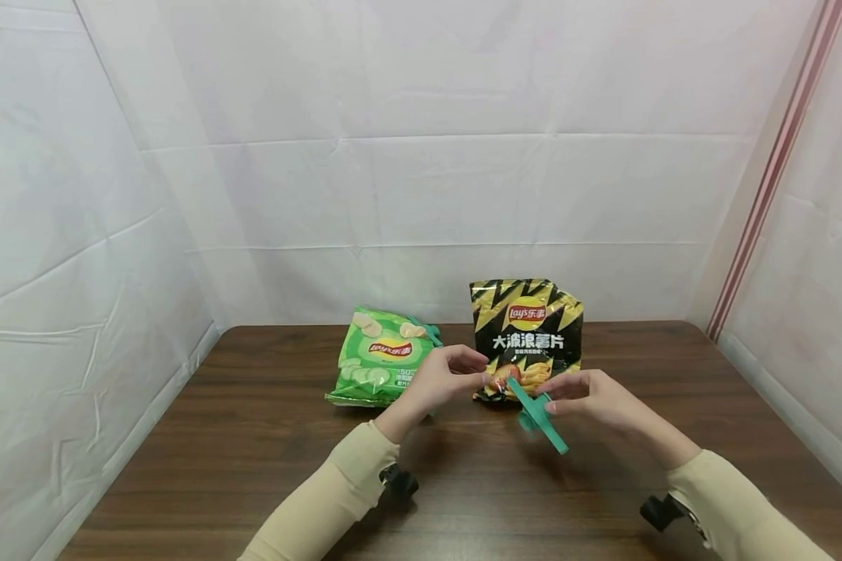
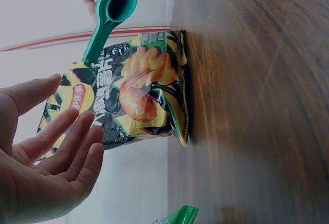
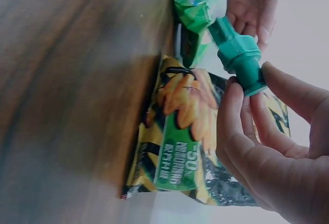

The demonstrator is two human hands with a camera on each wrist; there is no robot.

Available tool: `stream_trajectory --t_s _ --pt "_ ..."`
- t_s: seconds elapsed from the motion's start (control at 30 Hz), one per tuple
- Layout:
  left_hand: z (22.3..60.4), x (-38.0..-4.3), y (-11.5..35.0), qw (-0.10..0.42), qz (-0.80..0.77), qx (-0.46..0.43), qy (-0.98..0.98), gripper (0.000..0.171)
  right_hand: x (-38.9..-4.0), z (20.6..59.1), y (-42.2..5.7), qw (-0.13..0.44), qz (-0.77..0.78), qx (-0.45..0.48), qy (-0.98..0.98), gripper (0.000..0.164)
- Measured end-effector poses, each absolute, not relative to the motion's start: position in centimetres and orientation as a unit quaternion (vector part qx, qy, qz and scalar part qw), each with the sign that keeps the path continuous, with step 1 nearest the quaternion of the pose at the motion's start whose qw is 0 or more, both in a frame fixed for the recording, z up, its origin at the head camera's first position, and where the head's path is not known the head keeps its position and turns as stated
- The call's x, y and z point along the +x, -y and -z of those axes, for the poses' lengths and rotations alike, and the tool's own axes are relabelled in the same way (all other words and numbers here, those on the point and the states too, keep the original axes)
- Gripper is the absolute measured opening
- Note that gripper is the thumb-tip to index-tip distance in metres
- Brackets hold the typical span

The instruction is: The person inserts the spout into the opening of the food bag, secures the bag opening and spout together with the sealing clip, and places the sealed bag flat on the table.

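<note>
My right hand (image 1: 596, 399) pinches a teal-green bag clip (image 1: 549, 427) by its short round spout, between thumb and fingertips. The clip's long bar slants in front of a black and yellow chip bag (image 1: 528, 341), which stands upright toward the back. In the left wrist view, a round opening shows in the middle of the clip (image 2: 101, 31). My left hand (image 1: 440, 383) is held beside the chip bag's lower left, fingers loosely bent with nothing between them. Whether its fingertips touch the bag, I cannot tell.
Left of the black bag, a green chip bag (image 1: 377, 354) leans back on the dark wooden table (image 1: 252, 436). A similar teal clip (image 1: 431, 333) shows at its upper right edge. White cloth (image 1: 421, 187) hangs behind the table and along both sides.
</note>
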State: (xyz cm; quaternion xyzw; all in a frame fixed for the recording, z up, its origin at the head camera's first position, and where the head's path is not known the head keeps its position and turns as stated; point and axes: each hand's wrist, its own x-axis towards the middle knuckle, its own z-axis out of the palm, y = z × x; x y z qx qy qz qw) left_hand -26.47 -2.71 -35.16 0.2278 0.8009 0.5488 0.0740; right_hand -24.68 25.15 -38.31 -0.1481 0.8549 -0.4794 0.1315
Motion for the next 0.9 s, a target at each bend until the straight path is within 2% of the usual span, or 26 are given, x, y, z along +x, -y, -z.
stream_trajectory --t_s 0.27,0.9 --pt "34.6 -26.3 2.6 0.074 -0.546 0.237 -0.8 0.028 -25.0 37.1 -24.6 0.129 0.49 -0.146 -0.85 0.044" --pt "33.8 -26.6 2.5 0.105 -0.564 0.255 -0.778 0.035 -26.3 35.6 -23.5 0.127 0.495 -0.166 -0.843 0.043"
